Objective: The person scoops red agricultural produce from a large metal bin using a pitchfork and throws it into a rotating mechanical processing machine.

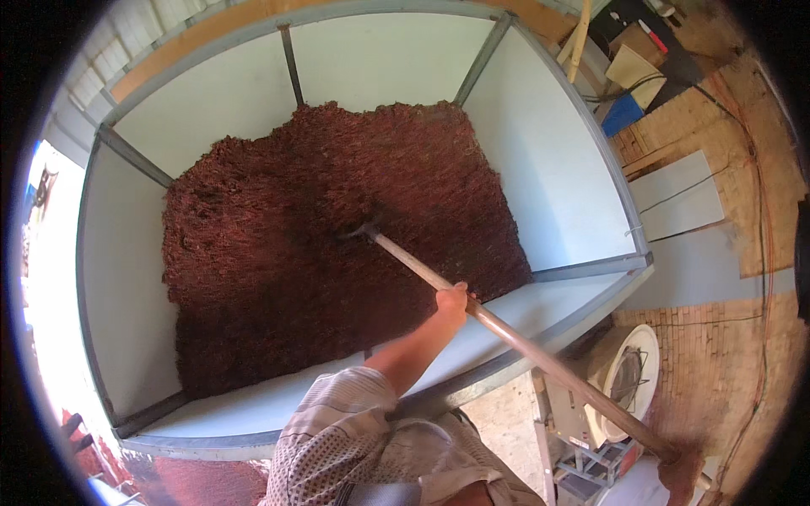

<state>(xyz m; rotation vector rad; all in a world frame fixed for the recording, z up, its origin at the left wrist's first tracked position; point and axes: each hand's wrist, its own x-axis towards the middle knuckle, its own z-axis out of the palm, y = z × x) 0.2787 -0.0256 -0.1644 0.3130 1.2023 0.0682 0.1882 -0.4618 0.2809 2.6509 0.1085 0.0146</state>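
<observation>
A long wooden handle (540, 358) runs from the lower right up into a big white-walled bin (557, 177). Its metal head (364, 229) is sunk in a thick heap of reddish-brown fibrous material (337, 244) that fills the bin's floor. My left hand (453, 304) grips the handle partway along, above the bin's near rim, with the arm in a patterned sleeve. My right hand (680, 472) holds the handle's far end at the lower right; it looks reddish-brown and is partly cut off by the picture's edge.
The bin has grey metal frame bars (135, 156) and a near rim (506, 363). Outside, to the right, lie a brick floor (717, 354), a white fan-like machine (629, 379), cables, a grey panel (679, 198) and boxes (633, 67).
</observation>
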